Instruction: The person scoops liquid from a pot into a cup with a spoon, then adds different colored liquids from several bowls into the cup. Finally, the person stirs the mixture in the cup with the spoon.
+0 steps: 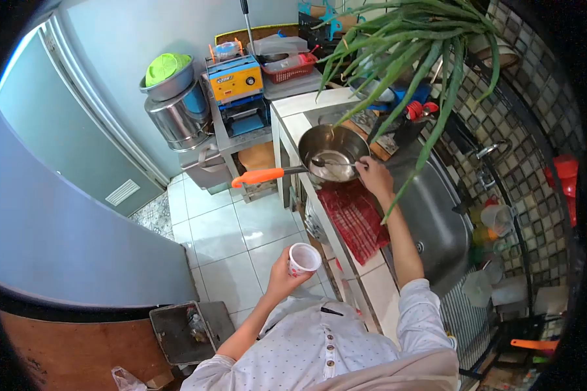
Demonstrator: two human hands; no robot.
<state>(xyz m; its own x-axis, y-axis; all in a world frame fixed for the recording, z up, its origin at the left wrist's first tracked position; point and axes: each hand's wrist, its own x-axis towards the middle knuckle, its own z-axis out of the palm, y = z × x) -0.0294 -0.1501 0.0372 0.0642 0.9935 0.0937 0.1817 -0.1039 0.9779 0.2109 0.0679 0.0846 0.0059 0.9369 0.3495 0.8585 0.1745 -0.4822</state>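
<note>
Saucepan (pixel 332 151) of steel stands on the white worktop (pixel 305 103), just left of the sink (pixel 430 218), its orange handle (pixel 257 176) sticking out over the tiled floor (pixel 225 241). A pale layer covers its bottom. The right grip (pixel 374 176) is at the pan's near rim, fingers pinched narrow on the end of a spoon (pixel 336 163), whose bowl lies low inside the pan. The left grip (pixel 282 277) is held close to the chest, away from the worktop, wrapped around a small paper cup (pixel 304 259). The cup is upright, its mouth open to the camera; whether anything is in it I cannot tell. A red cloth (pixel 355 221) lies on the worktop just in front of the pan, hanging a little over the edge. Long green leaves of a plant (pixel 411 45) arch above the pan and sink. Further left, against the wall, stand stacked steel pots (pixel 176 117) topped by a green strainer (pixel 166 67), beside a yellow machine (pixel 235 79).
</note>
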